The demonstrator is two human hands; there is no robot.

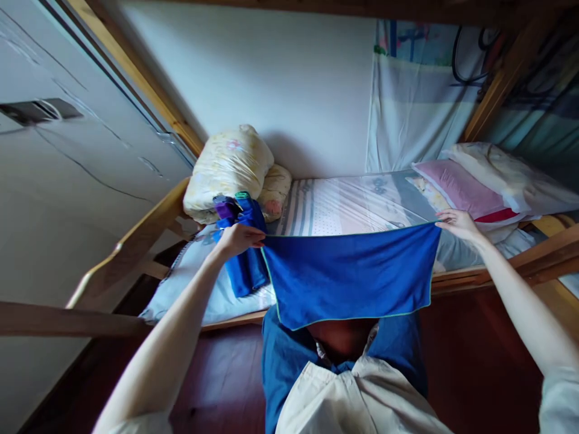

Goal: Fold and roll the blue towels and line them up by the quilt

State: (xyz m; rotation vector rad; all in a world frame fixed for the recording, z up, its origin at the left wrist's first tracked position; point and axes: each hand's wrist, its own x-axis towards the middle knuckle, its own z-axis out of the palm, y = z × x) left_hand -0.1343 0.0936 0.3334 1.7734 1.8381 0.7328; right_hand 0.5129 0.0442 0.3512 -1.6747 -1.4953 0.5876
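Observation:
A blue towel (353, 271) with a thin light-green edge hangs stretched between my two hands, above my knees and in front of the bed. My left hand (240, 239) pinches its upper left corner, my right hand (458, 225) its upper right corner. The cloth sags a little and its lower edge hangs free. Just behind my left hand, several rolled or folded cloths (244, 265), blue with one purple, lie on the bed. My left hand and forearm cover part of them.
The lower bunk bed has a patterned sheet (348, 202). A bundled yellowish quilt (230, 166) sits at its left end. A pink pillow (461, 184) and other bedding lie at the right. Wooden rails (131, 247) frame the bed, and a pale curtain (407, 114) hangs behind.

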